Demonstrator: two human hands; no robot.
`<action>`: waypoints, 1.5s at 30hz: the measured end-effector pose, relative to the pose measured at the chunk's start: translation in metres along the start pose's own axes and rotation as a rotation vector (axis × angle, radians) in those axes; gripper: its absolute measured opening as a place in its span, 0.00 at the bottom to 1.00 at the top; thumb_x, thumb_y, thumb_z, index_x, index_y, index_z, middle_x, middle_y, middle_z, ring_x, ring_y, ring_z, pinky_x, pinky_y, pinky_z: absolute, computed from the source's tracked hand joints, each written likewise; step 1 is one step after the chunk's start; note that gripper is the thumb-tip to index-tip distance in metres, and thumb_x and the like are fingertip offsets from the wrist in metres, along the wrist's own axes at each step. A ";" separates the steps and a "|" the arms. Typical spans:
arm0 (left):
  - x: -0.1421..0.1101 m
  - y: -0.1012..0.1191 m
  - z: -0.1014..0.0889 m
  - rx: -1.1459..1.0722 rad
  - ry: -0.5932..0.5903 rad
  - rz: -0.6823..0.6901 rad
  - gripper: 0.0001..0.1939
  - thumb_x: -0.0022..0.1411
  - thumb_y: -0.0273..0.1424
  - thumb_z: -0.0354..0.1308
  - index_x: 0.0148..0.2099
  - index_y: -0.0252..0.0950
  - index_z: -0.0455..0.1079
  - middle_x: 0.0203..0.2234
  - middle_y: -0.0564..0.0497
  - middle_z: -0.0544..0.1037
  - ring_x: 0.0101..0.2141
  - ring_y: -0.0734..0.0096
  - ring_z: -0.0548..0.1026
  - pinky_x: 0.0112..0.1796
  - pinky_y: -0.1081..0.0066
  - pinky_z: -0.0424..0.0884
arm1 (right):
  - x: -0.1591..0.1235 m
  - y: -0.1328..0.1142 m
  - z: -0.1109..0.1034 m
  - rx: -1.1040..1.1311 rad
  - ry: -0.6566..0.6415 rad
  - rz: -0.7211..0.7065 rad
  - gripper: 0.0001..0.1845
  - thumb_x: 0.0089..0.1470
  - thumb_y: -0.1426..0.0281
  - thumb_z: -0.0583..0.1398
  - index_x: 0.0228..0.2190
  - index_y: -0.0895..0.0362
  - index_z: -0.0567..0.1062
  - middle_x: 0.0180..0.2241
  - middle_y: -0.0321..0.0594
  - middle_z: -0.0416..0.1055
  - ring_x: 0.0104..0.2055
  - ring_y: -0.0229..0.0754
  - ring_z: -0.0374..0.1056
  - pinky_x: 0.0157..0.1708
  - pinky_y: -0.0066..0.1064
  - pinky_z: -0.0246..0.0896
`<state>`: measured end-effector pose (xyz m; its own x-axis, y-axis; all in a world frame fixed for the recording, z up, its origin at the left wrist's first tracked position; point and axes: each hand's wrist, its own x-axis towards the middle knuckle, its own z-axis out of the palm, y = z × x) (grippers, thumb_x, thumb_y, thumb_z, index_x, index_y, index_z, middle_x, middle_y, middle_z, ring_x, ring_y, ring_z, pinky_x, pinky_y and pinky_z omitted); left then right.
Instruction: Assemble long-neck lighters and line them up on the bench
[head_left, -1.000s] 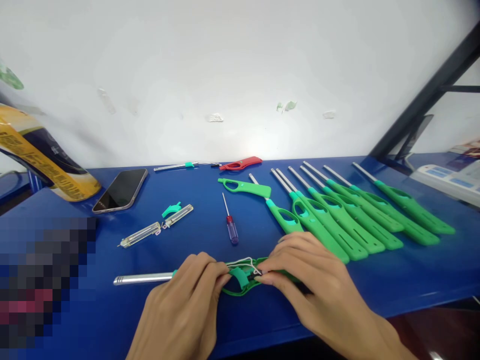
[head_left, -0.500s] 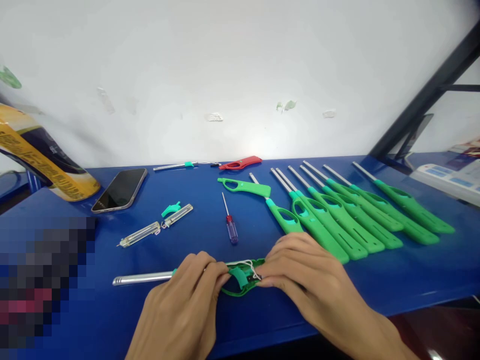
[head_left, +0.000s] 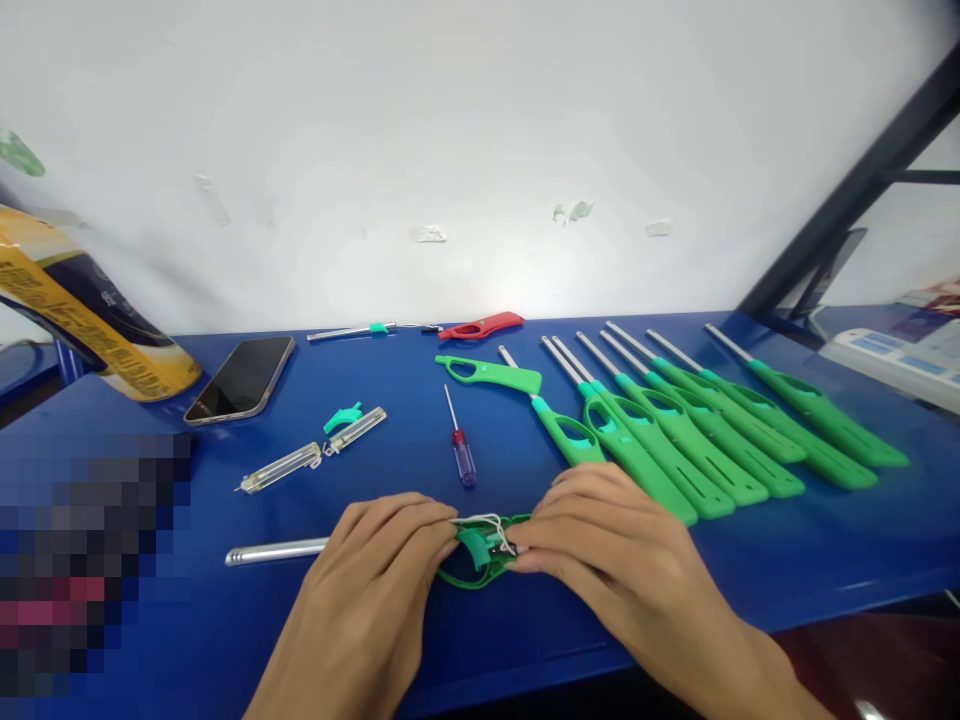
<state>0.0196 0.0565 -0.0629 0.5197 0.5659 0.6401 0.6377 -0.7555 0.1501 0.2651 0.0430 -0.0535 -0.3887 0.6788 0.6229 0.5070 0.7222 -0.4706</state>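
Near the front edge of the blue table lies an opened green lighter (head_left: 472, 578), its silver tube (head_left: 276, 551) pointing left. My left hand (head_left: 367, 590) is closed around the neck where tube and handle meet. With thumb and fingers, my right hand (head_left: 622, 550) pinches the handle's other end, close to the white wire (head_left: 491, 520) and a small dark part. A teal trigger (head_left: 474, 549) shows in the handle's opening between both hands. The rest of the handle is hidden under my right hand.
Several green lighters (head_left: 675, 440) lie at right. Behind my hands are a screwdriver (head_left: 463, 460), a green half shell (head_left: 491, 374) and a red shell (head_left: 484, 326). Left are clear fuel tanks (head_left: 281, 468), a teal trigger (head_left: 344, 417), a phone (head_left: 241, 380) and a yellow bottle (head_left: 127, 340).
My left hand has slid slightly left and up along the lighter, covering more of the tube's base. My right hand has barely moved and keeps its pinch near the wire.
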 end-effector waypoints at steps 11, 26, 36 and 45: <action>0.000 0.001 -0.003 -0.010 0.051 -0.149 0.10 0.78 0.26 0.52 0.48 0.41 0.75 0.43 0.54 0.85 0.40 0.74 0.84 0.45 0.72 0.79 | -0.001 -0.008 -0.001 -0.064 -0.027 0.189 0.07 0.69 0.72 0.63 0.47 0.50 0.76 0.43 0.38 0.81 0.47 0.45 0.76 0.50 0.39 0.68; 0.001 0.001 -0.003 -0.035 0.069 -0.172 0.09 0.78 0.26 0.53 0.48 0.41 0.75 0.43 0.55 0.85 0.41 0.75 0.84 0.46 0.72 0.78 | 0.004 -0.008 -0.001 -0.140 -0.163 0.045 0.09 0.73 0.74 0.59 0.44 0.52 0.80 0.47 0.32 0.84 0.48 0.40 0.78 0.66 0.41 0.56; 0.004 0.001 -0.002 -0.016 0.050 -0.121 0.11 0.78 0.25 0.50 0.48 0.41 0.74 0.41 0.57 0.84 0.39 0.77 0.83 0.44 0.74 0.76 | 0.004 -0.007 0.000 -0.152 -0.161 0.015 0.09 0.74 0.72 0.59 0.45 0.51 0.80 0.49 0.32 0.85 0.48 0.41 0.79 0.62 0.40 0.59; 0.005 0.000 0.001 0.047 0.037 -0.077 0.12 0.80 0.25 0.48 0.48 0.40 0.72 0.41 0.55 0.84 0.39 0.73 0.83 0.42 0.71 0.76 | -0.002 -0.001 0.003 -0.016 -0.083 0.202 0.08 0.67 0.70 0.68 0.44 0.48 0.75 0.40 0.23 0.83 0.43 0.37 0.79 0.56 0.31 0.65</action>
<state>0.0227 0.0599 -0.0603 0.4471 0.6089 0.6552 0.7015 -0.6932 0.1655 0.2634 0.0413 -0.0559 -0.3396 0.8185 0.4633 0.5928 0.5688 -0.5702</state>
